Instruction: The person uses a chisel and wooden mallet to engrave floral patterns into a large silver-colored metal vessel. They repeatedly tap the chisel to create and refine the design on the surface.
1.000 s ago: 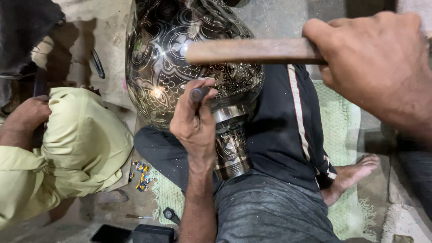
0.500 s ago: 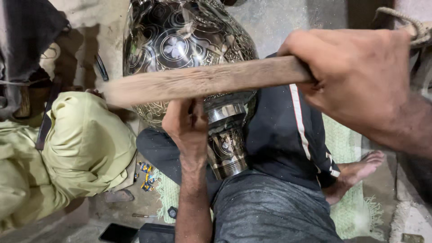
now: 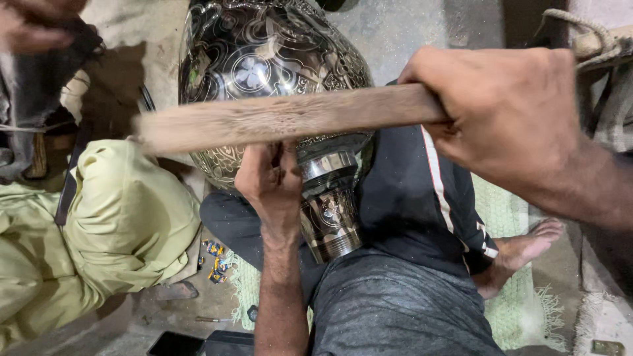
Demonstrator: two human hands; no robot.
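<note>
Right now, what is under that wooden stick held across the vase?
Under the wooden stick sits the engraved metal vase, and the left hand presses against it. Whatever tool that hand pinches is hidden.

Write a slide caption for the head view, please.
Right hand holds a stick over an engraved vase.

This is a floor-level metal craft workshop, where the work is done sitting on the ground. A large engraved metal vase, dark with silvery floral patterns, rests across the seated person's lap, and a worn wooden stick is held over it. The floor is bare grey concrete, dusty and stained, with a pale green mat laid over it. Small tools and bits lie scattered on the ground, and another person in a yellow-green garment sits close beside, barefoot working posture all around.
</note>
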